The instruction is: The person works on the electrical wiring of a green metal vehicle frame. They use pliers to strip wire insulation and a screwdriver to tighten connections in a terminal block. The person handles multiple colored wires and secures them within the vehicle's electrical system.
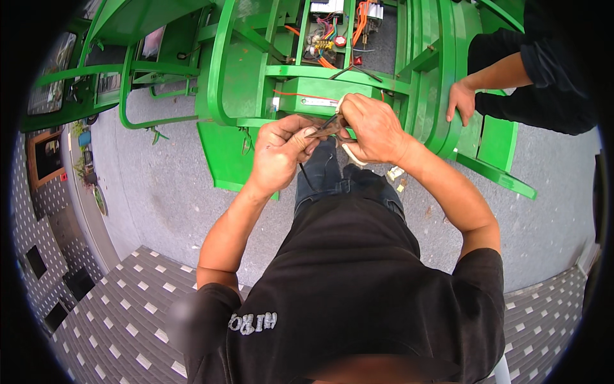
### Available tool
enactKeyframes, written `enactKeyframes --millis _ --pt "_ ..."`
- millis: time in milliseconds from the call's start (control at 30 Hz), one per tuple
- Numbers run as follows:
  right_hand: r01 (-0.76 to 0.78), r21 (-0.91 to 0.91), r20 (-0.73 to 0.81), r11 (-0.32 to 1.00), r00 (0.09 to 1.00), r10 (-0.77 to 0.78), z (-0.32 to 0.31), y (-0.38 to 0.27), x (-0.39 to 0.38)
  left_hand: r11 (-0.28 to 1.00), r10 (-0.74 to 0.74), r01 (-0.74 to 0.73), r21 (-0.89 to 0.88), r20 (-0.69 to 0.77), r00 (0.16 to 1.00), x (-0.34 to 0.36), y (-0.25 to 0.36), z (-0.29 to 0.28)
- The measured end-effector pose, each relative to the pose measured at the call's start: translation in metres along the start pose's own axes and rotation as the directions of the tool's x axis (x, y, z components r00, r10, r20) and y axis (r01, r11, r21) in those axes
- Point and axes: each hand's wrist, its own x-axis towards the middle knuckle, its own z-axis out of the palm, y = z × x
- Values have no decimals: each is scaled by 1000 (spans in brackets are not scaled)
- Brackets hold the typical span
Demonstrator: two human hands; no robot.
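Observation:
Both my hands are close together in front of the green metal frame (339, 82). My right hand (374, 131) is wrapped round long-nose pliers (327, 129), with pale handles showing beside the palm. The pliers' jaws point left, toward my left fingertips. My left hand (278, 152) is closed in a pinch on a thin black cable (306, 177), and a length of it hangs below the fingers. The pliers touch or nearly touch the cable; the fingers hide exactly where.
Within the frame sit colored wires (330, 31), orange cables (363, 22) and a red round part (340, 41). A thin red wire (300, 95) crosses the green panel. At right, another person's hand (460, 101) rests on the frame. Small scraps (395, 173) lie on the grey floor.

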Motion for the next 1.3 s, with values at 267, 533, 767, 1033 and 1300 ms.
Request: enactKeyframes --millis 267,533,767,1033,1300 --pt "47 -17 -2 999 999 -47 -3 6 0 986 -81 102 -132 159 984 5 5 0" --pt "101 18 13 995 995 -102 -5 11 3 952 -192 241 -190 245 950 6 9 -4" --pt "134 -8 12 991 991 -134 -3 13 4 924 -182 278 -261 336 924 7 7 -10" --pt "34 -51 27 998 999 -33 4 11 -1 999 -11 7 43 96 995 3 1 -5" --pt "-95 58 210 994 974 81 2 5 1 988 -142 130 83 157 977 5 9 -16"
